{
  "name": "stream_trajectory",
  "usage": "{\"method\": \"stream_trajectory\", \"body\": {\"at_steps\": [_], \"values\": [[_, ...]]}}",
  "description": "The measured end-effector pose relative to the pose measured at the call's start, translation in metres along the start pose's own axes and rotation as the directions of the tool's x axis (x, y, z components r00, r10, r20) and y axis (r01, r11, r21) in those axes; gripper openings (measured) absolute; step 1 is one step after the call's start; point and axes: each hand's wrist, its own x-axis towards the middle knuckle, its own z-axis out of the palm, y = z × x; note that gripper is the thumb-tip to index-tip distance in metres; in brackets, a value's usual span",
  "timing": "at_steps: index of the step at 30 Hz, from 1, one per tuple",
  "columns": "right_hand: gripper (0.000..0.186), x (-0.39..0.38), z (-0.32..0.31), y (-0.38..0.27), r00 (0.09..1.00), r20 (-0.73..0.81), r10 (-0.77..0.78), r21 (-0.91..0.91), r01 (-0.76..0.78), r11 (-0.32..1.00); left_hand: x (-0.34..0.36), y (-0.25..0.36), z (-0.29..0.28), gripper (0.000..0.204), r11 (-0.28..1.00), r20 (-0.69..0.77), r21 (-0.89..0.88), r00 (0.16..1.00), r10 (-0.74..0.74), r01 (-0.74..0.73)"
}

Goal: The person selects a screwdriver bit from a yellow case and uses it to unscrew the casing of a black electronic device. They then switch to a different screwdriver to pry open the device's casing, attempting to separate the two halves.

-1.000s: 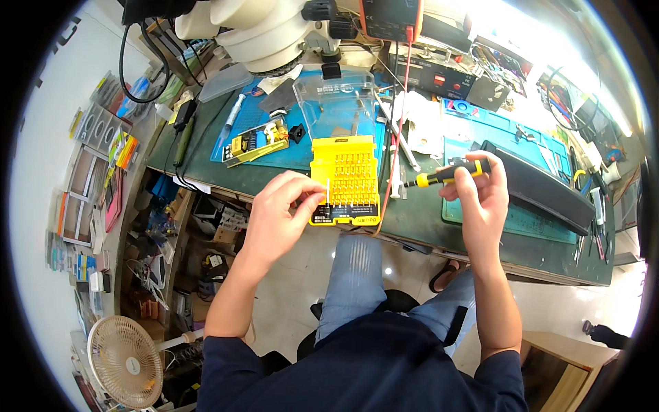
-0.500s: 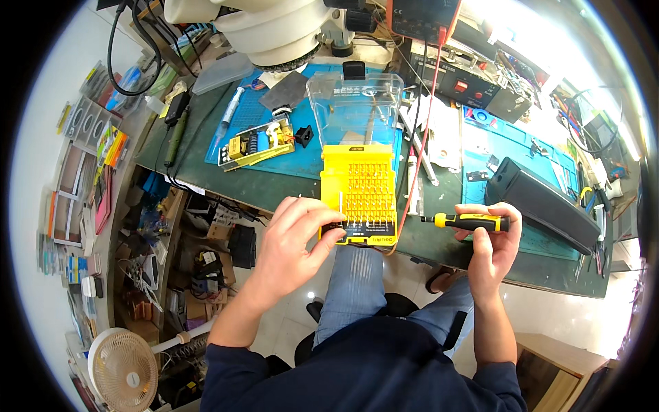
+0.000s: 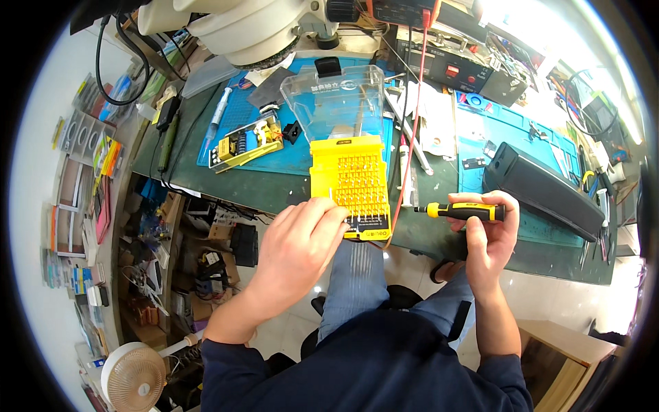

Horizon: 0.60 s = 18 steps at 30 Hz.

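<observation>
A yellow screwdriver bit case (image 3: 350, 180) lies at the front edge of the bench, its clear lid (image 3: 336, 103) swung back and rows of small bits standing in it. My left hand (image 3: 298, 237) is over the case's front left corner, fingers bent and drawn together at the black front strip; its own back hides what the fingertips hold, if anything. To the right, my right hand (image 3: 489, 233) is closed around a black and yellow screwdriver handle (image 3: 467, 211), its short tip pointing left toward the case. No bit is visible at that tip.
Left of the case sits an open circuit module (image 3: 244, 145) on a blue mat. A microscope (image 3: 247, 34) overhangs the back. A long black box (image 3: 542, 192) lies at the right, with a red cable (image 3: 416, 123) running down beside the case. A fan (image 3: 134, 378) stands at the lower left.
The view has shifted slightly. My left hand has turned so its back covers the fingertips and the case's front left corner. My right hand keeps its hold on the screwdriver.
</observation>
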Motion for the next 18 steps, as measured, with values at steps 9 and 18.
{"method": "stream_trajectory", "body": {"at_steps": [9, 18], "values": [[0.037, 0.0004, -0.0023, 0.0007, 1.0, 0.006, 0.003, 0.027, -0.003, 1.0, -0.0024, -0.002, 0.0078, 0.016, 0.998, -0.051, 0.056, 0.999, 0.007, -0.004], [0.034, 0.0013, 0.0029, -0.0024, 0.999, -0.05, 0.015, 0.04, -0.013, 0.999, 0.0004, 0.0042, 0.0091, 0.01, 0.995, -0.101, 0.08, 0.994, -0.05, 0.058]]}}
